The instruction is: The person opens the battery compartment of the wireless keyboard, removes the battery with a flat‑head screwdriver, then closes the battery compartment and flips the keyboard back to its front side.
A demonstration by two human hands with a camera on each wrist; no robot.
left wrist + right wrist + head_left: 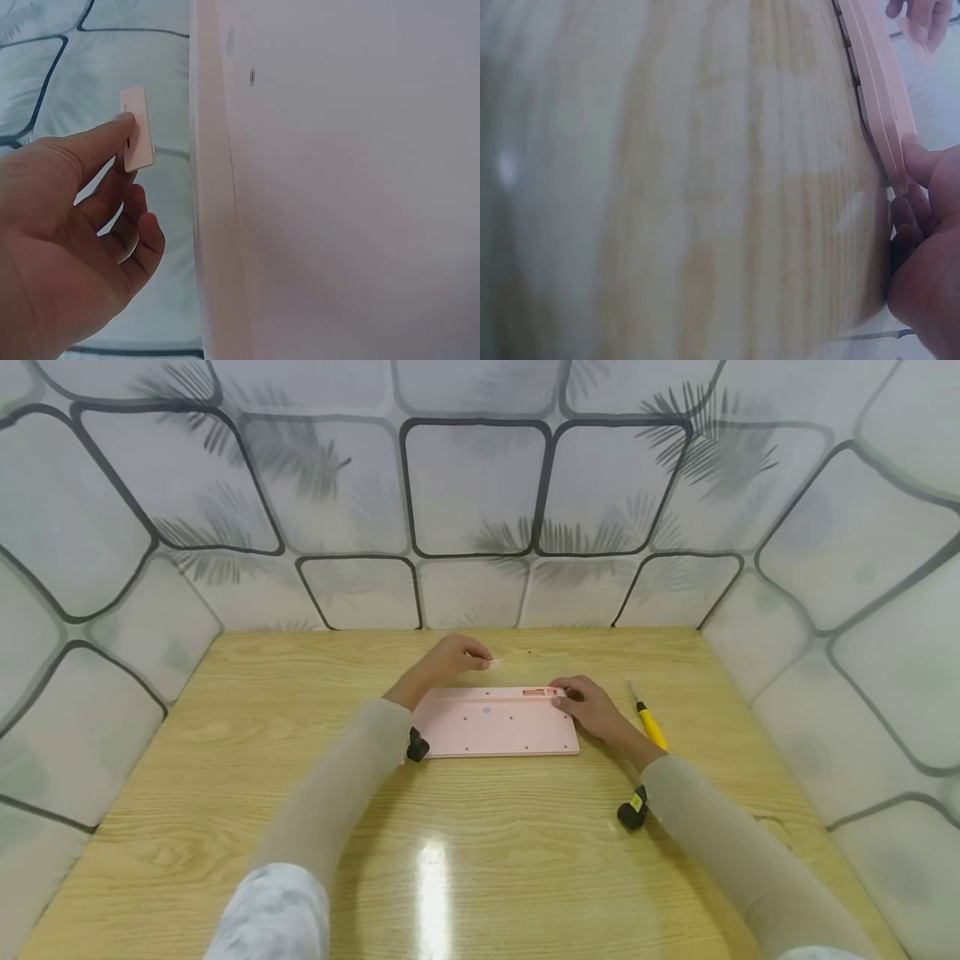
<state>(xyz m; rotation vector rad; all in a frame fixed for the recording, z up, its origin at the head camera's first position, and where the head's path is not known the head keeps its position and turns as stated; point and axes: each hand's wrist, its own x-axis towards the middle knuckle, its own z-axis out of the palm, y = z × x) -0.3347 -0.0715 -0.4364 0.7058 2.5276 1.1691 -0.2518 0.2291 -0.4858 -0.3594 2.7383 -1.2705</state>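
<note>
A pink keyboard lies face down on the wooden table, small screws dotting its underside. Near its far right corner a battery compartment stands uncovered. Just beyond the far edge, my left hand holds a small pink battery cover up between thumb and fingertips; the other fingers curl loosely below. My right hand grips the keyboard's far right corner. In the right wrist view its thumb lies on the underside, with the fingers tucked around the edge.
A screwdriver with a yellow handle lies to the right of my right hand, its tip pointing away. Patterned fabric walls rise behind the table and on both sides. Each wrist wears a small black camera.
</note>
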